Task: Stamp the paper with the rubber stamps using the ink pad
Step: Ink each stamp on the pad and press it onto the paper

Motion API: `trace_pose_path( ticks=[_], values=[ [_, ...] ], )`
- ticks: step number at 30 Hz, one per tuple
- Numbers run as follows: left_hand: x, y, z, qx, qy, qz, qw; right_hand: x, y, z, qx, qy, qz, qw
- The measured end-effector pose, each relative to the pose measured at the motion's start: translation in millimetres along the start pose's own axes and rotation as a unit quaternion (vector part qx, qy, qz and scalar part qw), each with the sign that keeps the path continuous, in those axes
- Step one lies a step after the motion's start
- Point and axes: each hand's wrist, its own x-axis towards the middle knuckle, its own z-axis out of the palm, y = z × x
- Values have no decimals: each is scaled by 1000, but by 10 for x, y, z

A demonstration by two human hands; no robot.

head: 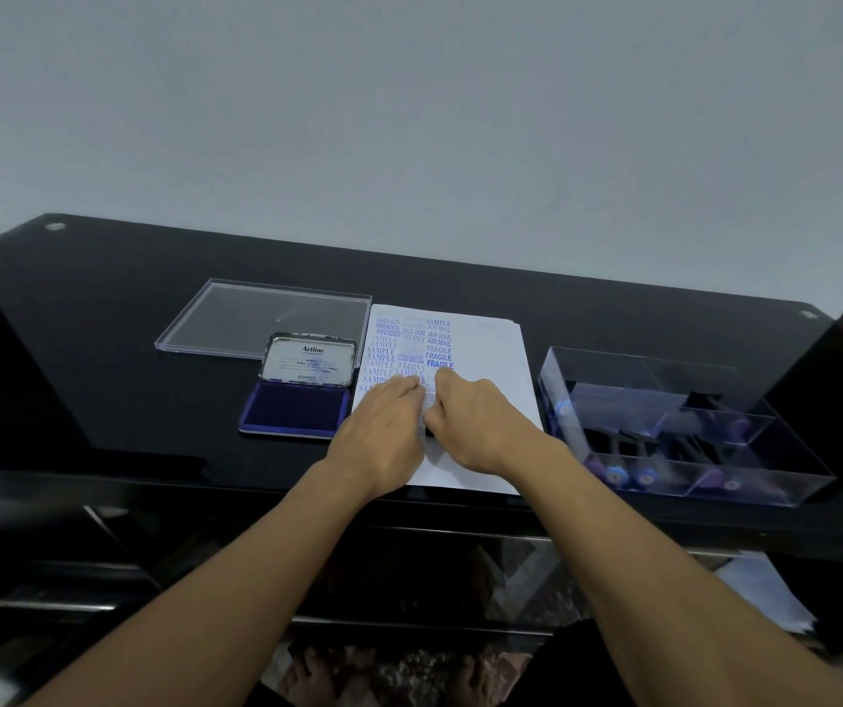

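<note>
A white sheet of paper point(486, 380) lies on the black table, its left half covered with blue stamped words such as SAMPLE, AMENDED and FRAGILE. My left hand point(383, 436) rests flat on the sheet's lower left with straight fingers. My right hand point(475, 426) is curled over a rubber stamp point(428, 430) and holds it down on the paper; only a dark sliver of the stamp shows between my hands. The open ink pad point(297, 410), with its blue pad and raised metal lid, sits just left of the paper.
A clear plastic lid point(235, 318) lies behind the ink pad. A clear compartment box point(787, 466) holding several purple-handled stamps stands right of the paper. The table's front edge point(154, 482) runs just below my wrists. A plain wall stands behind.
</note>
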Motion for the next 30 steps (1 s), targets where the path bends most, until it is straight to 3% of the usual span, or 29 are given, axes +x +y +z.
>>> trace_pose_path(
  ticks=[9, 22, 30],
  values=[
    [-20, -5, 20, -8, 20, 5, 1000, 88, -8, -59, -7, -23, 8, 1000],
    [-5, -1, 36, -13, 28, 19, 999, -18, -18, 59, 19, 12, 11, 1000],
    [-43, 40, -3, -21, 13, 1, 1000, 94, -20, -49, 6, -18, 20, 1000]
  ],
)
